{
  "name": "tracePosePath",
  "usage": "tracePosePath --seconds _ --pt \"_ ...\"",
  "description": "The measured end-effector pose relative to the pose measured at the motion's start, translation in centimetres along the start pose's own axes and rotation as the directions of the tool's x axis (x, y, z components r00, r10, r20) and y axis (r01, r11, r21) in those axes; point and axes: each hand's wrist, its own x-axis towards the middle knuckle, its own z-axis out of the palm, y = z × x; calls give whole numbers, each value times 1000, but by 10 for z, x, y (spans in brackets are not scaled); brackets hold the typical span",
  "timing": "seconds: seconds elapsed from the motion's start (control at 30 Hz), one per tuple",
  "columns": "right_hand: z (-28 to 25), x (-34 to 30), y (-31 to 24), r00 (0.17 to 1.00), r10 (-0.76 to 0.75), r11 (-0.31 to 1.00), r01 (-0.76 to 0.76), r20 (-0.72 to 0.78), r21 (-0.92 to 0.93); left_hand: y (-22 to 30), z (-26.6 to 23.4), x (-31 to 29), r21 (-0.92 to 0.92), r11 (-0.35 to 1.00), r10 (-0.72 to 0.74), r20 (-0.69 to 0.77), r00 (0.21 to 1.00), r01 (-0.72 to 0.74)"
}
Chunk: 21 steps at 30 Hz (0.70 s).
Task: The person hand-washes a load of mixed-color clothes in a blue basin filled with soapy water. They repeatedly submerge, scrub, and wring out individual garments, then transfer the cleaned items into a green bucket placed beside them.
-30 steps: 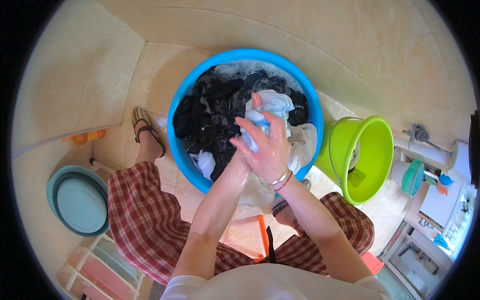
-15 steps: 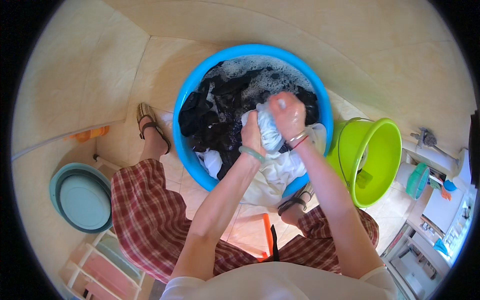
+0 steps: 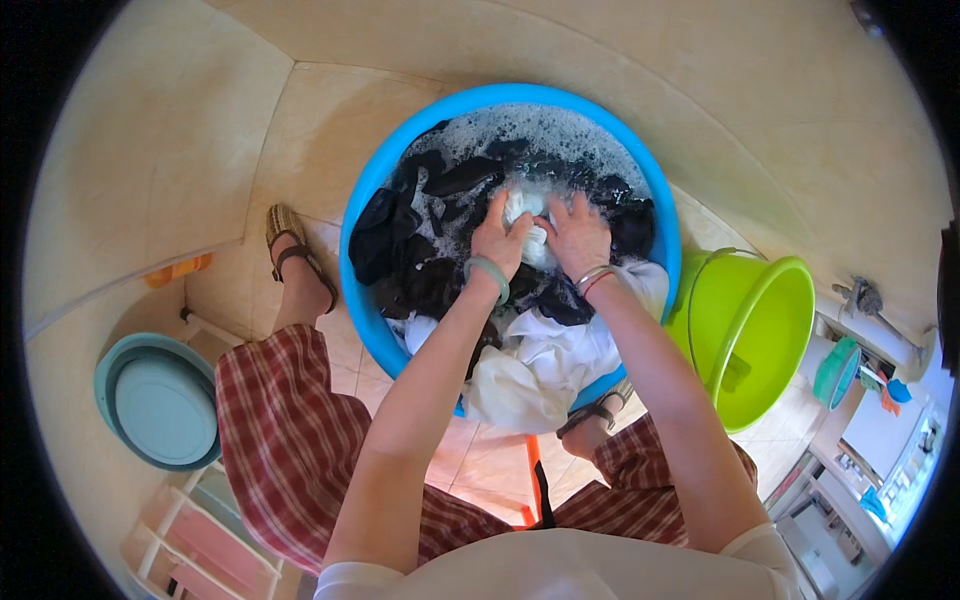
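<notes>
White cloth (image 3: 530,222) is located in the upper middle of the blue tub (image 3: 353,235), between the two hands, at the level of the soapy water. It is bunched into a narrow, crumpled roll, its folds running roughly lengthwise; the surface looks wet.

Left hand (image 3: 500,245): fingers bent, gripping the near left side of the roll. Right hand (image 3: 582,240): fingers curved and spread at the right side of the roll; firmness of its grip cannot be determined. The hands are close together, with the roll between them.

Dark clothes (image 3: 430,270) surround the roll and fill most of the tub. Foam (image 3: 590,140) covers the water along the far side. A larger white garment (image 3: 545,365) is gathered at the near side and hangs over the rim.

Visibility limits: the fingertips of the right hand are blurred. The underside of the roll is hidden by water and dark clothes. Whether the roll joins the white garment cannot be determined. A white piece (image 3: 418,332) at the left of the tub is partly covered by the left forearm. Individual dark clothes cannot be told apart.
</notes>
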Motion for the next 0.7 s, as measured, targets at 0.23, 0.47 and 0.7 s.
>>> tracePosePath --seconds 0.23,0.47,0.7 --pt "89 19 -7 940 187 977 -208 286 46 -80 5 42 -62 987 148 20 989 -146" --pt "112 24 22 999 -38 860 13 38 510 -45 4 59 -16 995 -89 259 962 96" --pt "-73 -52 -51 916 -67 859 254 -396 444 16 -10 8 -721 517 -55 511 858 462"
